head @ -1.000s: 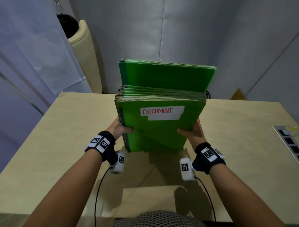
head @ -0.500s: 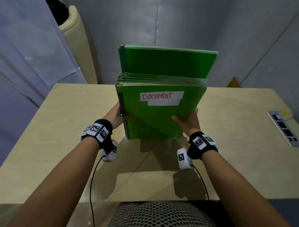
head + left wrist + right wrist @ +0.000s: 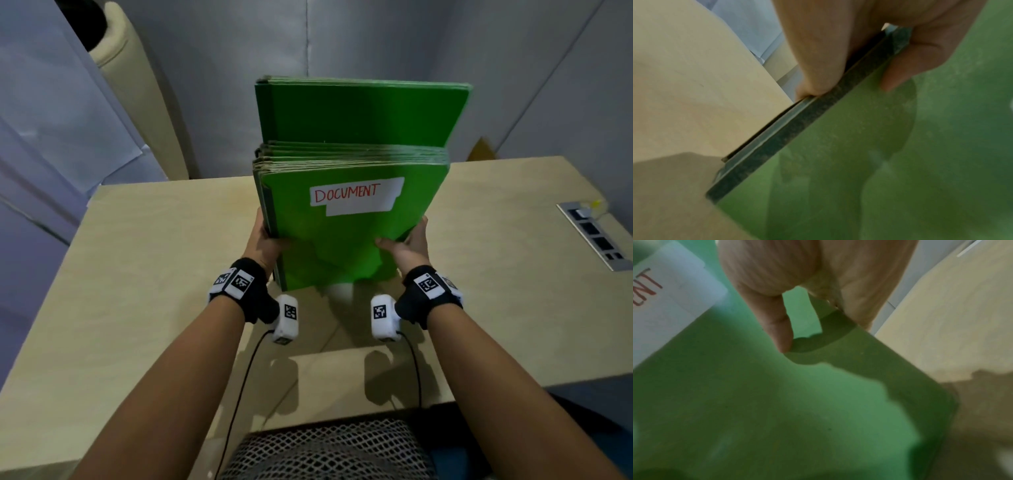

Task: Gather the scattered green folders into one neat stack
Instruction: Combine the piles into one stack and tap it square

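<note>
A thick bundle of green folders [image 3: 346, 240] stands on its lower edge on the beige table [image 3: 144, 294], tilted a little. The front one carries a white label reading DOCUMENT. Several at the back stick up higher than the rest. My left hand [image 3: 265, 245] grips the bundle's left edge, thumb on the front cover [image 3: 869, 146], fingers behind. On the other side my right hand [image 3: 406, 245] grips the right edge, with its thumb on the front cover [image 3: 777, 402]. The fingers of both hands are hidden behind the folders.
A power socket panel [image 3: 594, 236] is set into the table at the far right. A cream chair back [image 3: 137, 85] stands beyond the table's far left corner. Grey padded walls close the space behind. A mesh chair seat [image 3: 329, 452] lies at the near edge.
The bundle has tilted slightly, and the taller back folders now stick up further above the front ones. Both hands keep their grip on its sides.
</note>
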Available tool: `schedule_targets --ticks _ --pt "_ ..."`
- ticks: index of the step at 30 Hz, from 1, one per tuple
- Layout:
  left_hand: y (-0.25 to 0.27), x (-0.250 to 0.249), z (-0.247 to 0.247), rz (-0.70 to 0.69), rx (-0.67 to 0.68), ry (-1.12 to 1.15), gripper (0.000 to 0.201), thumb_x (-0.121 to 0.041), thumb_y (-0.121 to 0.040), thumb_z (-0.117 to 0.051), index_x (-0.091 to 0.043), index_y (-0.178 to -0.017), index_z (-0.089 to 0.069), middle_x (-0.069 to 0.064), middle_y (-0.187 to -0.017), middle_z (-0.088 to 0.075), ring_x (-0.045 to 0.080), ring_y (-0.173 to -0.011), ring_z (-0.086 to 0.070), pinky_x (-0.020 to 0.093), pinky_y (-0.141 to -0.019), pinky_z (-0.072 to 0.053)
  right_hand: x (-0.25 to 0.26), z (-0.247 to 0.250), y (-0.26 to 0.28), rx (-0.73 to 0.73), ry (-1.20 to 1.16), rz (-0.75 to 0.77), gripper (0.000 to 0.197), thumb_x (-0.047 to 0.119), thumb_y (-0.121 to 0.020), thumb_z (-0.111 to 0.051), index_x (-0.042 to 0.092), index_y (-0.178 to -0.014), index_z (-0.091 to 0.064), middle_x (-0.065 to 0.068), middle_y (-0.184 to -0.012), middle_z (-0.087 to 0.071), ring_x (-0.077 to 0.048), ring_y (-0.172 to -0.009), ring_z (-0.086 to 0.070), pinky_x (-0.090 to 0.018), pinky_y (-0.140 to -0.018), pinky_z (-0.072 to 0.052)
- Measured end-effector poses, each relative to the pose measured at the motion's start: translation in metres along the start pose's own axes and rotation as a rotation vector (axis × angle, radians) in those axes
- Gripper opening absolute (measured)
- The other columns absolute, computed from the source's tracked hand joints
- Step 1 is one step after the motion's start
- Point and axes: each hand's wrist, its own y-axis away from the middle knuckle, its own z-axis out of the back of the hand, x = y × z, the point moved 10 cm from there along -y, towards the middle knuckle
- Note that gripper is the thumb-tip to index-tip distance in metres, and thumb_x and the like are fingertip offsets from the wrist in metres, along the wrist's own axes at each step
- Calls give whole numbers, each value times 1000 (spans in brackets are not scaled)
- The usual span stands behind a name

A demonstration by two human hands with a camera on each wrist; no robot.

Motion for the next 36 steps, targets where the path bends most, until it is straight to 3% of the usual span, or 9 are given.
schedule_targets --ticks 4,9,13,17,21,25,28,32,36 --pt "-4 4 5 37 58 -173 90 19 -71 -67 -10 -147 -30 2 -123 -58 20 -109 -60 38 -84 -56 -6 3 3 27 69 43 78 -7 -78 -71 13 -138 -26 -10 -137 -50 -27 -125 -49 -46 -106 -42" --pt "-9 14 14 39 55 -497 79 6 -76 -72 -12 -145 -35 5 -136 -52 21 -122 -50 40 -100 -44 -4 5 -3 109 196 65 62 -5 -81 -68 11 -129 -32 -5 -122 -53 -22 -118 -51 -48 -105 -43" --pt "-6 9 26 9 -169 -490 70 4 -75 -74 -8 -137 -44 5 -129 -56 19 -113 -53 32 -92 -45 4 3 -3 86 292 131 57 -3 -84 -66 2 -130 -32 -14 -130 -50 -29 -124 -49 -45 -104 -44" --pt "-5 -1 13 -10 -170 -467 66 5 -75 -73 -4 -134 -46 15 -133 -56 31 -121 -54 35 -94 -46 9 13 -9 75 292 88 59 -2 -85 -66 2 -133 -33 -17 -131 -51 -31 -121 -50 -49 -103 -43" --pt "-20 -1 -25 45 -102 -602 61 -15 -72 -81 -5 -126 -54 12 -122 -63 25 -106 -62 32 -90 -49 26 49 -29 107 335 -4 55 5 -86 -68 2 -133 -41 -15 -128 -58 -30 -116 -57 -47 -99 -47" --pt "-45 31 -71 224 -96 -585 55 -31 -67 -84 0 -106 -61 15 -86 -62 24 -69 -57 30 -62 -46 14 102 -65 159 435 -199 43 7 -81 -73 -5 -120 -58 -18 -119 -64 -31 -107 -63 -46 -98 -49" --pt "-63 68 -116 335 -40 -632 81 -40 -66 -83 11 -120 -53 11 -80 -53 26 -71 -54 32 -62 -44 -12 154 -92 122 541 -303 50 13 -80 -75 -4 -123 -56 -19 -120 -64 -35 -108 -62 -48 -100 -47" --pt "-86 107 -167 370 5 -689 76 -41 -72 -79 10 -121 -50 8 -77 -53 25 -70 -54 31 -60 -43 -37 205 -108 49 640 -406 45 7 -84 -69 -9 -123 -53 -20 -119 -61 -37 -111 -59 -45 -98 -47" --pt "-117 132 -199 408 26 -694 70 -41 -72 -79 9 -114 -52 8 -76 -54 26 -68 -56 30 -59 -45 -65 236 -146 40 658 -464 50 7 -80 -73 -11 -123 -54 -23 -118 -62 -39 -109 -60 -40 -84 -48"
